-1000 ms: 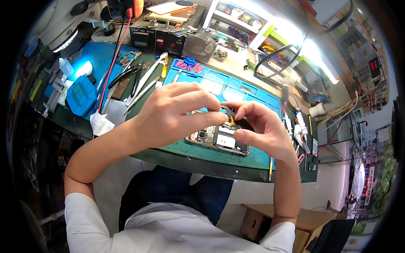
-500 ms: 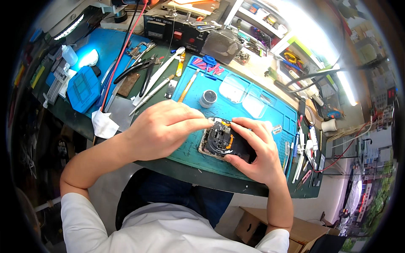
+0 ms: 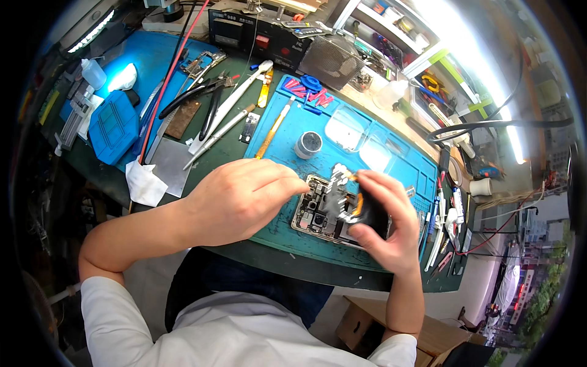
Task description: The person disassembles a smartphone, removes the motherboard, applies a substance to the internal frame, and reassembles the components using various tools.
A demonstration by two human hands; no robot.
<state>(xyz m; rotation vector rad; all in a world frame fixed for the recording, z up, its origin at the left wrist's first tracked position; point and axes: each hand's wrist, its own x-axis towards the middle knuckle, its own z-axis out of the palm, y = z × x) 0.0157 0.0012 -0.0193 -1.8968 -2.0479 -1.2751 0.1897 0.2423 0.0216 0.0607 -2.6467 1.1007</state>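
An opened phone with its circuit board exposed lies on the blue work mat. My right hand grips a dark cover piece with orange flex strips, tilted up over the phone's right part and blurred by motion. My left hand has its fingers pinched together at the phone's upper-left corner; whatever is between the fingertips is hidden. A small round metal pot and a wooden-handled brush sit behind the phone on the mat.
Pliers and tools, a blue case and white tissue lie at left. Clear lidded trays are on the mat, more tools at right, a black power unit behind. Dark cables hang at the upper right.
My right hand has lifted and tilted the dark cover piece off toward the right, exposing the board beneath. My left hand stays pinched near the corner, slightly lower than half a second ago.
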